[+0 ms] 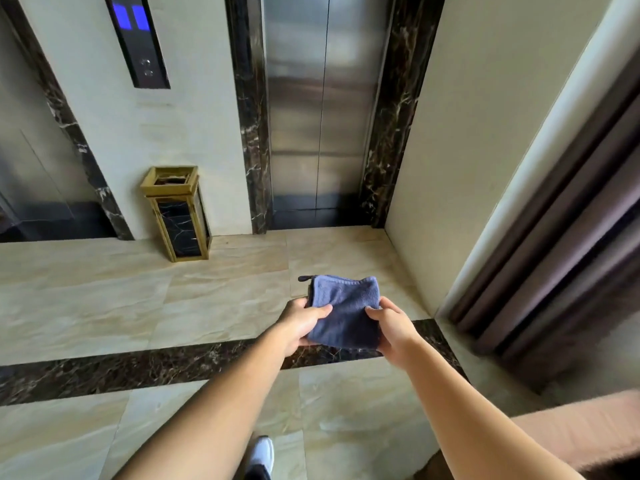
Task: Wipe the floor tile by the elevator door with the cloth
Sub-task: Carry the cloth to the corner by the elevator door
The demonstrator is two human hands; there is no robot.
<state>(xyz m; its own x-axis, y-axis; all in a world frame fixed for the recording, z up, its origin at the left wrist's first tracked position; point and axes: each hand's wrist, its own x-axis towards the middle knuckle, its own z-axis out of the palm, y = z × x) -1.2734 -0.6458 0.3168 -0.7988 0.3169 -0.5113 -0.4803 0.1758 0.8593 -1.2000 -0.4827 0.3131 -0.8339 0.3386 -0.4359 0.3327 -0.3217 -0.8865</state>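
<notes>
**Cloth held in air before elevator door; floor not yet touched**

The folded blue cloth (344,311) is held in front of the body, above the floor and clear of it. The left hand (303,323) is closed on the cloth's left edge, thumb on top and fingers beneath. The right hand (393,329) is closed on the right edge in the same way. The floor tile (341,251) in front of the elevator door (323,109) lies ahead, beyond a dark marble strip (138,370).

Risks, as judged:
- The door is seen shut; if it were opened while the tile is being wiped, the cloth or a hand could be caught at the threshold.
- A small loop at the cloth's far corner could drag or snag.
- If the fold is released by one hand, the cloth may fall open.
- The gold-framed bin (178,213) stands left of the door and could be knocked on a wide stroke.

Writing: none legible. Blue lit shapes are noted on the call panel (136,39); no digits can be read.
</notes>
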